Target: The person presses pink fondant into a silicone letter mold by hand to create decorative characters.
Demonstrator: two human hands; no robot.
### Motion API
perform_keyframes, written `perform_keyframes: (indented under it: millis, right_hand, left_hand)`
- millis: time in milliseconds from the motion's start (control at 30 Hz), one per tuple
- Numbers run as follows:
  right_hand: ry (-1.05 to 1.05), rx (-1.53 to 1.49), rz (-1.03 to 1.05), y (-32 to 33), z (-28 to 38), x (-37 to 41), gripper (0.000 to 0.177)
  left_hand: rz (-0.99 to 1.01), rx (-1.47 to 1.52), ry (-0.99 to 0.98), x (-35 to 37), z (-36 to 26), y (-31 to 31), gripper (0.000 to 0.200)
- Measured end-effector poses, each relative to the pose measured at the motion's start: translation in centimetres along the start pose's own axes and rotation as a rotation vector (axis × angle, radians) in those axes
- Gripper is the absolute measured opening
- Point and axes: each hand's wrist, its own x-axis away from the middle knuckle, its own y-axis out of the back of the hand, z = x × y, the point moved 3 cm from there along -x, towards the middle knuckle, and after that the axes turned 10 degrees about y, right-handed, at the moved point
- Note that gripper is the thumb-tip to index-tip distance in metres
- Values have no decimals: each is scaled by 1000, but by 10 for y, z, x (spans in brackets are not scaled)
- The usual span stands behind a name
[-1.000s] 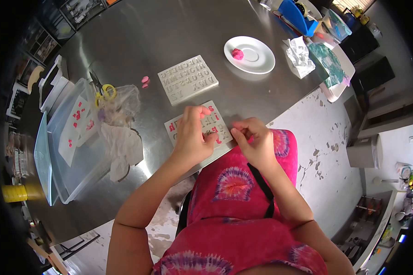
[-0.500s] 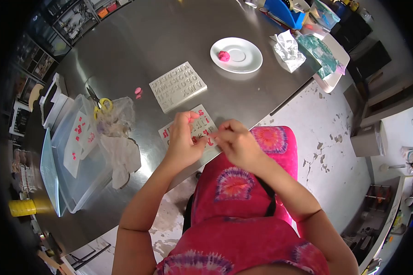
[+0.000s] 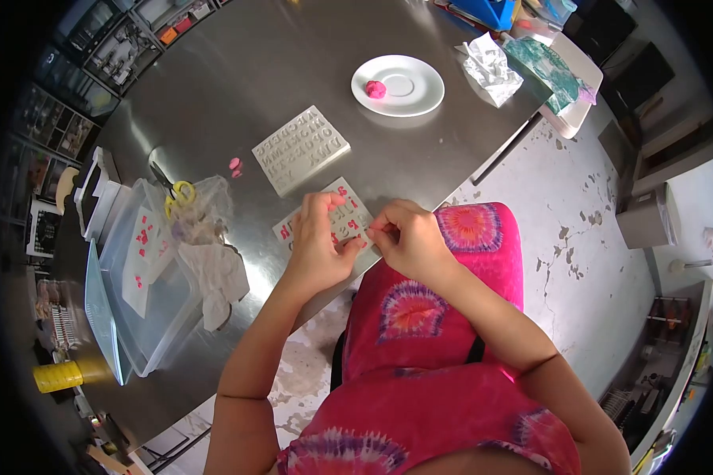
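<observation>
A pale letter mould (image 3: 357, 207) with pink paste in several of its letter hollows lies near the table's front edge. Over its left side rests my left hand (image 3: 318, 249), thumb and fingers apart, hiding part of the letters. My right hand (image 3: 408, 237) is at the mould's right edge, its thumb and fingertips pinched together. Whatever is between those fingertips is too small to make out. Just behind lies a second, thicker letter mould (image 3: 302, 150), with no pink in its hollows.
A white saucer (image 3: 425, 98) carries a pink paste lump (image 3: 375, 89). Two small pink bits (image 3: 235, 167) lie leftward. Yellow-handled scissors (image 3: 181, 195), crumpled plastic (image 3: 206, 210) and a clear tub (image 3: 164, 317) with pink letters on a white sheet (image 3: 137, 277) stand left. Crumpled paper (image 3: 491, 70) sits back right.
My right hand, blurred with motion before, is now steady in a pinch at the mould's right edge. My left hand keeps its place on the mould. The whole view has shifted slightly.
</observation>
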Motion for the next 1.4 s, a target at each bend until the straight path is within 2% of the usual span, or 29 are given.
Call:
perform_keyframes:
  millis: [167,233,333,400,533,633,867,933,1067,1133,1233,1267,1333,1400]
  right_hand:
    - [16,-45,24,7,3,-1,12]
    - [-145,-221,60,10,3,-1,9]
    - [-125,-170,60,8,6,-1,9]
    - [-120,-158,44,4,8,1,9]
    - [-35,-82,-22,-6,4,5,11]
    - [21,35,-17,-9,8,3,12]
    - [-50,-30,23,-9,6,0,12]
    - [-82,-51,-34,-9,6,0,11]
    - [-41,-1,-11,-3,5,-2,9]
    - [-179,-171,-5,4,0,-2,13]
    - [-281,-211,-1,6,1,-2,10]
    - [-279,-210,1,3,0,0,10]
    - [-83,-58,-18,-5,2,3,10]
    - [-15,15,-34,-10,6,3,10]
  left_hand:
    - [-24,-41,-39,3,-6,-1,58]
    - [-43,-67,-68,3,-7,-2,57]
    - [-28,-84,-62,2,1,-1,55]
    - [28,75,-10,0,11,-3,53]
    - [-19,96,-24,2,8,-5,54]
    - [-19,4,-4,1,-1,-2,57]
    - [-33,-99,-8,2,-11,-1,62]
    - [-28,-97,-11,2,-11,-1,65]
    - [-21,-109,-41,4,-10,-3,64]
    - [-21,-109,-41,4,-8,-2,62]
    - [-18,-89,-4,4,-6,-1,59]
    - [-2,-57,29,4,-3,-1,57]
    - [15,-21,70,4,-1,-2,56]
    - [-14,-40,0,3,-4,-1,53]
